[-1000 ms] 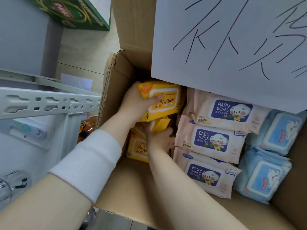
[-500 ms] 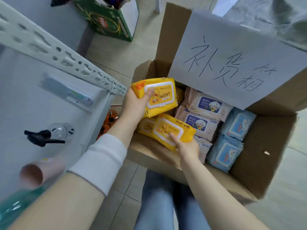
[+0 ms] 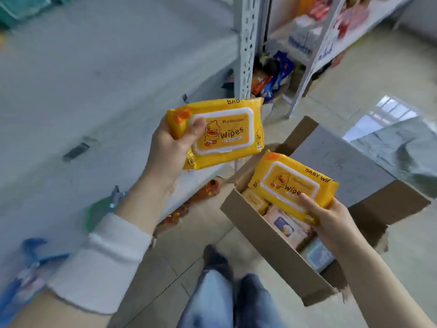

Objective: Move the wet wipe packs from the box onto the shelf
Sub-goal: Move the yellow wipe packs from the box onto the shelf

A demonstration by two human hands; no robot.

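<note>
While both packs are up in the air, I am in the carrying step. One yellow wipe pack (image 3: pixel 224 133) sits in my left hand (image 3: pixel 170 147), thumb pressed on its lid and the other fingers curled under the near end, where I cannot see them. A second yellow pack (image 3: pixel 293 183) is in my right hand (image 3: pixel 331 218), thumb laid across the lid, fingers wrapped round its near edge. From my view the left pack hangs across the right edge of the shelf surface (image 3: pixel 106 79). The right one is held clear above the left end of the box (image 3: pixel 267 235).

Next, I judge, both must travel left and be set flat on the pale grey board, well in from its right edge and clear of the white slotted upright (image 3: pixel 247 43) at the far-right corner. The packs look soft and slick, so I would lower each before lifting its thumb.

More lies in the box: a third yellow pack (image 3: pixel 254 201) against the left wall, a pink pack (image 3: pixel 283 223) beside it, and a blue pack (image 3: pixel 316 253) toward the near-right corner. A grey paper sheet (image 3: pixel 343 166) covers the far flap.

Along the shelf's near edge sit a green round thing (image 3: pixel 97 211) and a blue bottle (image 3: pixel 23 280), both too smeared to name. Orange goods (image 3: pixel 205 188) show beneath. Beyond stands a second rack (image 3: pixel 331 31) of mixed goods on a pale tiled floor (image 3: pixel 366 79).
</note>
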